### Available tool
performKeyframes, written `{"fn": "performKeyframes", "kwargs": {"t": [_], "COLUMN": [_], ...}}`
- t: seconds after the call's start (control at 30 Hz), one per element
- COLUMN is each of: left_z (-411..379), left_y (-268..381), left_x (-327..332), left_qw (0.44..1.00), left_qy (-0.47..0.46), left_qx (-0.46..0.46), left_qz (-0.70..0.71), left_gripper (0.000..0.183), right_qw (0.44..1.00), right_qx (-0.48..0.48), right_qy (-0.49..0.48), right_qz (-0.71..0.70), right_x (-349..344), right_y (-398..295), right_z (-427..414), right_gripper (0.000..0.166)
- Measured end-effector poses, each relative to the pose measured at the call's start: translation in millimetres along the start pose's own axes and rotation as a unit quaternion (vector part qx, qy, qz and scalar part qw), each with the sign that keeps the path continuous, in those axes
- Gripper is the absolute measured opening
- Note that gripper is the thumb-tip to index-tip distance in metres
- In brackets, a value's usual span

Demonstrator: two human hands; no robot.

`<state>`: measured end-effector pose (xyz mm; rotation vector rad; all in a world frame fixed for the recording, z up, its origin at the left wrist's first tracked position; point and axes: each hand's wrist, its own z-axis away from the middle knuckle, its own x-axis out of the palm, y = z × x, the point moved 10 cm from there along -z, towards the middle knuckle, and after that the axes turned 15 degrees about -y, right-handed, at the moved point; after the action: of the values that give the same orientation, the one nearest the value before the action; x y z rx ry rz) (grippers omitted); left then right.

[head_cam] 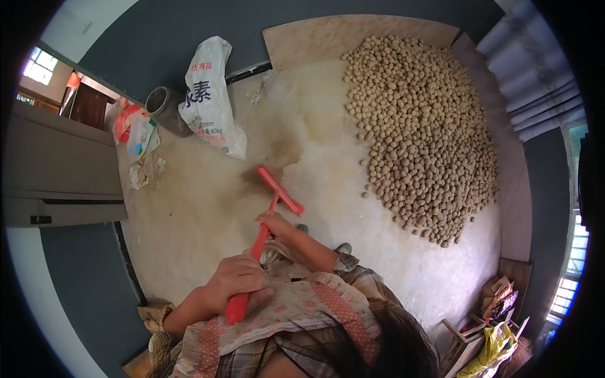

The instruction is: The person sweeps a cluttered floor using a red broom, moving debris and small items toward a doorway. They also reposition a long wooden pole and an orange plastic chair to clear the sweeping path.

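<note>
Both of my hands grip the red handle of a broom [260, 243]. My left hand [238, 281] is wrapped around the handle near its top end, close to my apron [293, 307]. My right hand [276, 224] holds it lower down, just above the red broom head [281, 191]. The head is near the floor, its bristles blurred and partly hidden. Beyond it, a patch of brown dust or debris [286, 151] marks the pale floor [326, 179].
A large pile of small, round, walnut-like produce [420, 132] covers the floor at right, with boards [307, 45] behind it. Against the wall lean a white woven sack [212, 104] and a dark pot [172, 115]. Plastic bags [142, 134] lie left; wooden stools [465, 342] stand lower right.
</note>
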<state>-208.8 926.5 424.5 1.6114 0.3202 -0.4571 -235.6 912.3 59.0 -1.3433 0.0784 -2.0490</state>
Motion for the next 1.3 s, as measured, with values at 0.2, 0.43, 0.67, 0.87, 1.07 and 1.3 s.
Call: {"fn": "performKeyframes", "kwargs": {"t": [0.2,0.43,0.67,0.87,1.07,1.3], "left_z": [-2.9,-7.5,-74.5,-164.7,-250.5,-306.6], "left_y": [47.0,10.3,-29.7,-67.3,-69.7,-63.8], "left_x": [-28.9,-76.9,-105.1,-122.6,-152.4,-196.0], "left_qw": [0.995,0.97,0.954,0.952,0.963,0.964], "left_qy": [-0.002,0.142,0.101,0.05,0.005,0.076], "left_qx": [0.095,0.163,0.191,0.166,0.127,0.13], "left_qz": [-0.011,0.116,0.206,0.251,0.237,0.218], "left_gripper": [0.025,0.015,0.017,0.019,0.016,0.03], "right_qw": [0.998,0.989,0.972,0.64,0.578,0.659], "right_qx": [-0.056,-0.137,-0.165,0.01,-0.127,-0.171], "right_qy": [-0.016,0.026,0.058,0.254,0.256,0.251], "right_qz": [0.009,-0.04,0.158,0.725,0.765,0.688], "right_x": [30.6,-11.7,-61.4,-126.2,-129.9,-163.7], "right_y": [-49.9,-128.3,-189.1,-261.3,-326.9,-377.0], "right_z": [28.7,76.2,107.8,94.3,99.2,89.7], "right_gripper": [0.013,0.018,0.024,0.019,0.016,0.022]}}
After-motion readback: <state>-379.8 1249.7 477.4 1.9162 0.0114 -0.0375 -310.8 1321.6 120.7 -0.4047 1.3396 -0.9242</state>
